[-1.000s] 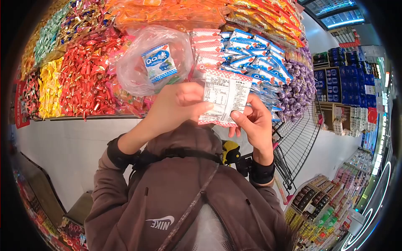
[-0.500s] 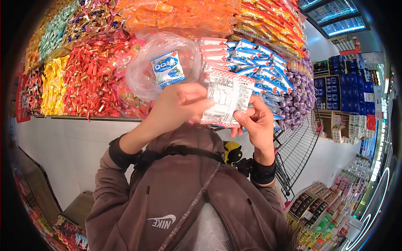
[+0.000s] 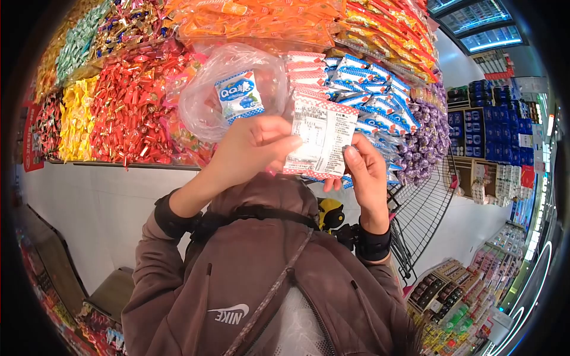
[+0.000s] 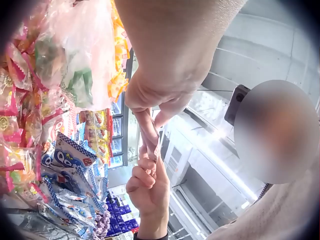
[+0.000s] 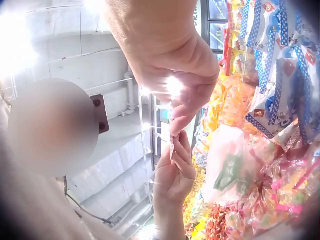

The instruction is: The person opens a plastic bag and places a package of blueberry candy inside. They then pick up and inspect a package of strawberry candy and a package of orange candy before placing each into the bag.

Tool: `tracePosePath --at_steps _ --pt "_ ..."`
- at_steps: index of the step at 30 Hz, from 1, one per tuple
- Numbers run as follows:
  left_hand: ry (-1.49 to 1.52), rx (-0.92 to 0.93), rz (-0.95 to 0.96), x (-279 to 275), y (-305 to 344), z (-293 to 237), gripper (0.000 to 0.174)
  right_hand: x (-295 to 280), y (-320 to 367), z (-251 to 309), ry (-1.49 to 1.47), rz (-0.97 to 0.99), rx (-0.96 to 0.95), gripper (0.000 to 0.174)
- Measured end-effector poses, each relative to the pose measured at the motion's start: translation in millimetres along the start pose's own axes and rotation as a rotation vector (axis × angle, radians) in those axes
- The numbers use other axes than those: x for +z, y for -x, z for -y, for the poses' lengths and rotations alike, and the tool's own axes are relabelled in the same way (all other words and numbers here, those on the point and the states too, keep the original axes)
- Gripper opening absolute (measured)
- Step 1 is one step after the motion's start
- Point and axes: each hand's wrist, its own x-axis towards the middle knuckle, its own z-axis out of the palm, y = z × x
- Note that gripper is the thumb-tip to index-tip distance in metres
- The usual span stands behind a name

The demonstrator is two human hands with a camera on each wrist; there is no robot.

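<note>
A small candy packet (image 3: pixel 317 139) with red checked ends is held up before the chest, its white printed back facing the head camera. My left hand (image 3: pixel 255 148) pinches the left edge between thumb and fingers. The right hand (image 3: pixel 367 169) grips the lower right corner, thumb at the edge and fingers partly hidden behind. Both wrist views show the packet nearly edge-on between the two hands. Just beyond, a clear plastic bag (image 3: pixel 193 110) lies on the candy with a blue-and-white QQ candy packet (image 3: pixel 239 96) in it.
Behind the hands are heaps of blue-and-white packets (image 3: pixel 374 98), red-wrapped candies (image 3: pixel 130 107), orange packets (image 3: pixel 255 24) and purple candies (image 3: pixel 424 136). A black wire cart (image 3: pixel 421 204) stands at the right. Stocked shelves (image 3: pixel 504 130) lie farther right.
The right thumb has shifted from the packet's lower face to its right edge. The candy display and bag have moved slightly right in the head view. Both hands keep hold of the packet.
</note>
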Motion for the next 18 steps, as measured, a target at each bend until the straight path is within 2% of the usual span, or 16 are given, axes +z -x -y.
tracePosePath --at_steps 8,18 --pt "-0.025 -0.001 -0.025 5 0 1 0.016 -4 2 0 0.034 0.005 0.005 0.022" --pt "-0.097 -0.041 0.061 9 -5 1 0.017 -12 11 -1 0.012 -0.015 0.01 0.022"
